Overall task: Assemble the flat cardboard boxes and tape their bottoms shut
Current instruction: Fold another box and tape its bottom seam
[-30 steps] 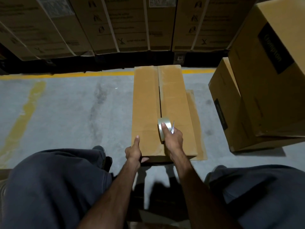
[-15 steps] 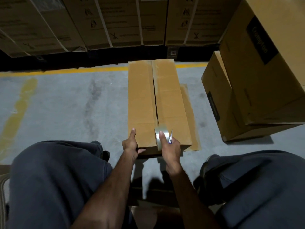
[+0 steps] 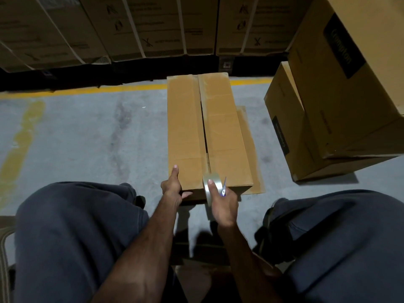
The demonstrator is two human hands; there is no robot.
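Currently, head view: only one view is supplied.
Box: the cardboard box (image 3: pixel 207 132) is set on the floor (image 3: pixel 87 138) between the knees, its two bottom flaps closed, the centre seam untaped along most of its length.
Left hand: the left hand (image 3: pixel 172 189) is clamped on the near left corner, thumb laid flat on top, fingers curled under the edge.
Right hand: the right hand (image 3: pixel 223 202) is wrapped round the tape roll (image 3: pixel 210 186) at the near end of the seam; small scissors (image 3: pixel 223 187) are pinched in the same fingers (blades pointing up).
Risk: the strip may be judged liable to run off the seam, because the flaps are gapped and slightly skewed; the scissors could snag the tape.
Surroundings: finished boxes (image 3: pixel 338 106) are stacked at the right; strapped cartons (image 3: pixel 153 25) line the back; a flat cardboard sheet (image 3: pixel 251 149) lies under the box.
Obstruction: nothing is seen across the seam.
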